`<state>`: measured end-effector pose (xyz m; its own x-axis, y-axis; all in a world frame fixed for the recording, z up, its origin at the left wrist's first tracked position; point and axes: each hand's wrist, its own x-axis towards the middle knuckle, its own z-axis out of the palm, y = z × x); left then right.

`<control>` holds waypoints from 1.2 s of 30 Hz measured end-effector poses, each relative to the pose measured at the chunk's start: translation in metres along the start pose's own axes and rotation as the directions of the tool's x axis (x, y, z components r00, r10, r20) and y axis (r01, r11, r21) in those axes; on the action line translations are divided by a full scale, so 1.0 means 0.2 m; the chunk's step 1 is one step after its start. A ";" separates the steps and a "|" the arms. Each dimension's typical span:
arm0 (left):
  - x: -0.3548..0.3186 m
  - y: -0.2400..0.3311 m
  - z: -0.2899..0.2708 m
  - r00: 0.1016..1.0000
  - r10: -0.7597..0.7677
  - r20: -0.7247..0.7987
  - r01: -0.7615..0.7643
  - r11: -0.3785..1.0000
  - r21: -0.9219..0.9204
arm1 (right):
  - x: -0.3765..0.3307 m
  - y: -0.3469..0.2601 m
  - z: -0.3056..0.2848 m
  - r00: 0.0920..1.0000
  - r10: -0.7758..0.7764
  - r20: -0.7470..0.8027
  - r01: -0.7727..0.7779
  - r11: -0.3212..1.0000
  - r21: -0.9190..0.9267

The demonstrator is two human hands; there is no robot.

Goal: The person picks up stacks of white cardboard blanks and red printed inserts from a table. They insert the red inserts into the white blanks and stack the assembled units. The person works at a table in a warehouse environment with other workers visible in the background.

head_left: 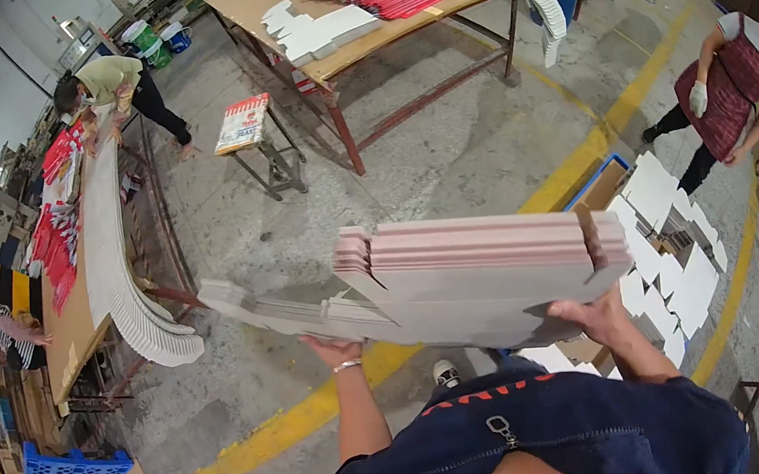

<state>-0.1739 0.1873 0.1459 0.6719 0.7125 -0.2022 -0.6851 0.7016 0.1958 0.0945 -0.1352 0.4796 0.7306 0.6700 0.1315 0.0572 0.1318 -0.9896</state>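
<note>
Between my two hands I carry a thick stack of die-cut cardboard sheets point(487, 269), grey-white on the faces with pinkish edges on the upper part. It is held out in front of my body, with a narrow stepped end reaching to the left. My left hand point(333, 349), a band on its wrist, grips the stack from below near its middle left. At the lower right corner, my right hand point(597, 315) is closed on the stack, its thumb against the near face. The fingers of both hands are partly hidden by the cardboard.
Ahead stands a long table point(257, 0) with red pieces and white cut sheets point(318, 30). A small stool point(246, 123) is beside it. Another worktable point(76, 356) runs along the left, with people at it. White cardboard pieces point(683, 285) lie at right near a person in an apron point(730, 94).
</note>
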 end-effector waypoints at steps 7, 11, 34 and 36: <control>0.06 0.12 0.22 0.850 0.339 -0.402 -0.169 0.900 0.402 | 0.38 0.17 0.15 0.966 0.105 0.238 -0.086 0.993 -0.085; 0.27 0.21 0.08 0.795 0.292 -0.531 -0.133 0.939 0.318 | 0.70 0.33 0.23 0.963 0.132 0.237 -0.103 0.986 -0.130; 2.55 1.38 0.67 0.699 0.510 -0.501 -0.301 0.846 0.441 | 3.23 0.94 1.17 0.975 0.220 -0.004 -0.220 0.975 0.012; 2.91 1.40 0.86 0.778 0.441 -0.448 -0.257 0.873 0.414 | 3.41 1.00 1.25 0.967 0.209 -0.146 -0.214 0.977 -0.019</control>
<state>0.0739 0.8003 0.2488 0.0946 0.8604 -0.5007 -0.6546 0.4327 0.6199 0.4343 0.5302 0.3848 0.8176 0.5691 -0.0877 -0.0871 -0.0283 -0.9958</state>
